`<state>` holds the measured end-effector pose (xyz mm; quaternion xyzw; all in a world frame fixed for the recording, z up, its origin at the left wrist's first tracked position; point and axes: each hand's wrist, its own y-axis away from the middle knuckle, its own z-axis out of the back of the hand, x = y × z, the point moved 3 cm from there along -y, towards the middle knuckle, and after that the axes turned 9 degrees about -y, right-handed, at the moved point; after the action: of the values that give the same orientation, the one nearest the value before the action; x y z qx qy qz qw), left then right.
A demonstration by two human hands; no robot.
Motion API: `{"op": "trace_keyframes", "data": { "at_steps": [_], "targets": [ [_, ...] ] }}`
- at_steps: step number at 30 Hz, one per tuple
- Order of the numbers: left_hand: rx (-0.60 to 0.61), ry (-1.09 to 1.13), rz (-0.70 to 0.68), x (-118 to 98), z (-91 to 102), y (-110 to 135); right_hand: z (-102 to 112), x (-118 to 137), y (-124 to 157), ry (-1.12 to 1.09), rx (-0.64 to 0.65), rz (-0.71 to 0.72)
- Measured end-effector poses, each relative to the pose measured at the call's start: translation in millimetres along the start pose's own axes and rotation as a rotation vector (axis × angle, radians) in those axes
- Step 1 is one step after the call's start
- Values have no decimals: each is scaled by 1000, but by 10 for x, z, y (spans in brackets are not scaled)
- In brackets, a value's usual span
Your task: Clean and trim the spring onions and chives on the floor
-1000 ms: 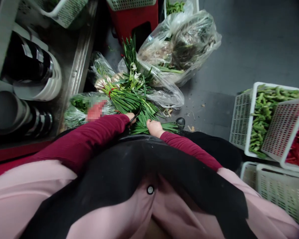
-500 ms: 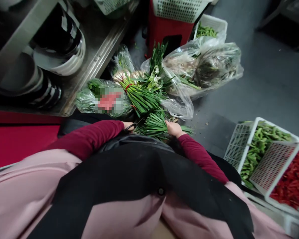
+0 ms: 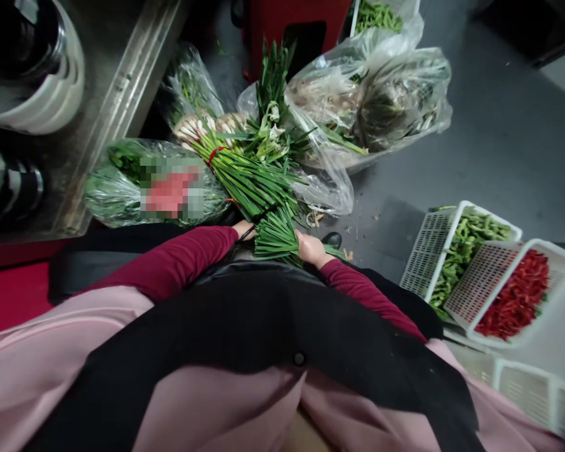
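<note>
Gripping chive bunch, long axis crosswise, in right hand; left hand holding scissors.

dk grey flr | L: stainless steel shelf | top: red stool | lower L: red panel

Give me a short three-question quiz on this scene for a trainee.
1. What does the left hand hold?
2. What does the right hand hold? A) a bunch of green leaves B) red chillies C) a clear plastic bag
3. True or false: the red chillies and the green pods lie in separate white plastic baskets.

Key:
1. Scissors
2. A
3. True
</note>
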<state>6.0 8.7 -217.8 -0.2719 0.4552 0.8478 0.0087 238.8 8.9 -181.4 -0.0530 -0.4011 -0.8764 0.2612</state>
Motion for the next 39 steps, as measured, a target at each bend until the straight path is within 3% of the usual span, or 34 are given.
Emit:
{"op": "trace_keyframes", "data": {
  "at_steps": [4,7,10,15,19,28,33,39],
  "targets": [
    [-112,-103,8,104,-26,24,36,-80,-17,-6,5,2],
    [-115,-203,61,172,-48,46,49,-114,-14,23,16,23],
    [-44,-220,120,188,-67,90,39,-126,-3,48,16,34],
    [178,-116,207,226,-165,282,-6,-129,-2,61,-3,53],
    [244,-103,224,247,-213,349,-56,-117,-11,54,-8,57],
    [78,-63,93,-3,47,-161,56,48,65,58,-19,120],
    [18,-15,77,74,-47,-14,136,125,158,103,-28,146],
    [-74,-33,174,214,-107,91,93,82,278,172,-1,105]
  ]
}}
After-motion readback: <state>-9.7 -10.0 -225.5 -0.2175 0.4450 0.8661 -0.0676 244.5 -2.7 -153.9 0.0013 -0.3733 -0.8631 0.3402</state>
